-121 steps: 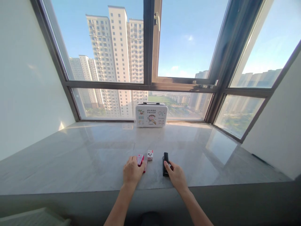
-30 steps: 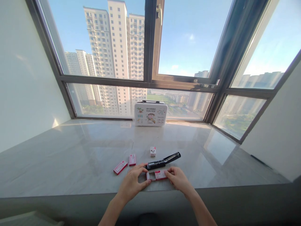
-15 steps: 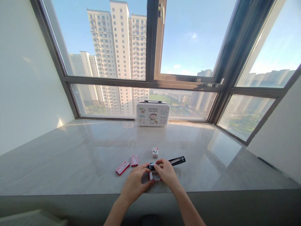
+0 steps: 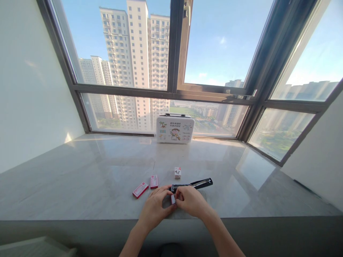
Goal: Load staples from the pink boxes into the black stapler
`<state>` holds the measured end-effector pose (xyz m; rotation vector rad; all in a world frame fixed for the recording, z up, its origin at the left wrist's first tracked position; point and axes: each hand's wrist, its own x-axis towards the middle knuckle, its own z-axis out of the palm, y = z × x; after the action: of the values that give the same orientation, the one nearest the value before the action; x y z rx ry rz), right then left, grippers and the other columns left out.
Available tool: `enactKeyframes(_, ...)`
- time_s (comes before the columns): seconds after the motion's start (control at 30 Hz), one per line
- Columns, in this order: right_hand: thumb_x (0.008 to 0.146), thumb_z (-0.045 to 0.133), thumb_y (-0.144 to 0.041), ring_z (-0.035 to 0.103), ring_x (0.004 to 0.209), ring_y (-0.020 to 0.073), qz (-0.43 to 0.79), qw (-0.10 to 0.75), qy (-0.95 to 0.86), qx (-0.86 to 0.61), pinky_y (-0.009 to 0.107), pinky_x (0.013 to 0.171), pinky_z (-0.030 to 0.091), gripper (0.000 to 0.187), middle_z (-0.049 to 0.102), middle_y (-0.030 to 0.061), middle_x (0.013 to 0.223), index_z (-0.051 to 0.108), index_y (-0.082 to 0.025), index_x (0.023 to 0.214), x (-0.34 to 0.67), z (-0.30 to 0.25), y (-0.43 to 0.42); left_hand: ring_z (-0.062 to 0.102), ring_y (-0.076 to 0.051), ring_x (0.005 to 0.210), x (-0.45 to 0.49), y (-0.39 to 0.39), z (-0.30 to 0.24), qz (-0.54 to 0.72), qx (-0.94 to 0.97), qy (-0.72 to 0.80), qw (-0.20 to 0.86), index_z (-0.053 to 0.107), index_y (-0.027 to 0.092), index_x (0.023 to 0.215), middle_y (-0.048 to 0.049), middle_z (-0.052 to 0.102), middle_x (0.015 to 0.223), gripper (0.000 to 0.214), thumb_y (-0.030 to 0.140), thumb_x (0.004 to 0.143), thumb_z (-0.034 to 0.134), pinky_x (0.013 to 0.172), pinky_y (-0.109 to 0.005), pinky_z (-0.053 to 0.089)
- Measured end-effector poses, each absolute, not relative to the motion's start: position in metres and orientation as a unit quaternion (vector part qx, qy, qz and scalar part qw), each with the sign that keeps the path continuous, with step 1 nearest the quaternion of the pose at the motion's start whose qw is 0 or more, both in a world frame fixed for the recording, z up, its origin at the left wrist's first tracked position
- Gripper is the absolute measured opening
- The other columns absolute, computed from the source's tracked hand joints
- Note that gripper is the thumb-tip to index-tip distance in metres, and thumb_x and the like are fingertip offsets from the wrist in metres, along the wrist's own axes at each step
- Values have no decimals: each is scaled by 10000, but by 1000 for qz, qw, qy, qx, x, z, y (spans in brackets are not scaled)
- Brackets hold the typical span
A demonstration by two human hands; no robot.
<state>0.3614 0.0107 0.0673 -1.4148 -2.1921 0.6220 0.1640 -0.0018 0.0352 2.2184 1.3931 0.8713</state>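
Observation:
A small red-and-white box point(image 4: 173, 199) is pinched between the thumb and fingers of my left hand point(image 4: 154, 206), close to the counter's front edge. My right hand point(image 4: 190, 201) is closed, its thumb and fingertips pressed together at the box's right end. Whatever those fingertips grip is hidden. Just behind both hands lies a long black stapler point(image 4: 203, 184), opened up so that its metal rail shows; my fingers cover some of it. Two similar red-and-white boxes, a nearer one point(image 4: 140, 190) and a farther one point(image 4: 154, 181), lie left of my left hand.
Behind the stapler stands a small white cube-shaped box point(image 4: 177, 172). A white case with cartoon prints point(image 4: 175, 129) rests upright against the window at the back. The pale marble counter point(image 4: 88, 178) ends at a front edge just below my hands.
My right hand has moved down from beside the stapler to the small box, and its fingers have curled in tighter. My left hand keeps hold of the box. The view has shifted slightly.

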Motion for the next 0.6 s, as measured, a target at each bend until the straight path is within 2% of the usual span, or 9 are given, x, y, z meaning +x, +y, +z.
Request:
enactKeyframes(0.1,749,656,-190,522,616,133,220,227,-788,-528,243,553,236,88,627,-11,666,699,-208,824,361,62,6,516,-250,1274,164,-2,36,313,792,490,189,673,324,1045,18,569,1399,269,400,792,722,1090,-374,363)
enactKeyframes(0.2,833,617,-247,529,613,138,234,254,-774,-531,240,552,250,108,618,-17,661,686,-223,912,371,58,0,522,-258,1251,162,-2,36,335,787,483,189,646,292,1095,-24,580,1368,357,449,785,725,1063,-366,378)
enactKeyframes(0.3,926,551,-363,539,605,152,214,272,-738,-579,248,558,254,174,624,-9,650,652,-222,906,400,52,-7,606,-216,1032,157,-2,36,353,764,508,182,640,236,965,-40,679,1081,276,495,899,570,899,-311,440)
enactKeyframes(0.4,986,443,-474,554,613,177,170,240,-701,-649,269,568,234,402,640,38,653,613,-212,733,426,43,-10,597,-185,797,159,-3,38,301,764,545,169,596,222,732,-17,653,766,428,469,994,363,726,-283,403)
enactKeyframes(0.5,995,366,-568,574,638,199,153,201,-695,-673,286,573,215,561,660,85,684,595,-213,625,423,36,-8,596,-200,810,175,-5,40,250,785,551,133,600,229,712,-27,669,764,430,417,998,339,728,-303,363)
enactKeyframes(0.6,947,386,-674,574,630,207,126,203,-693,-680,293,569,207,601,667,99,699,622,-219,632,400,33,-4,605,-220,847,196,-8,40,237,796,549,95,618,236,766,-40,691,824,357,378,983,372,771,-328,353)
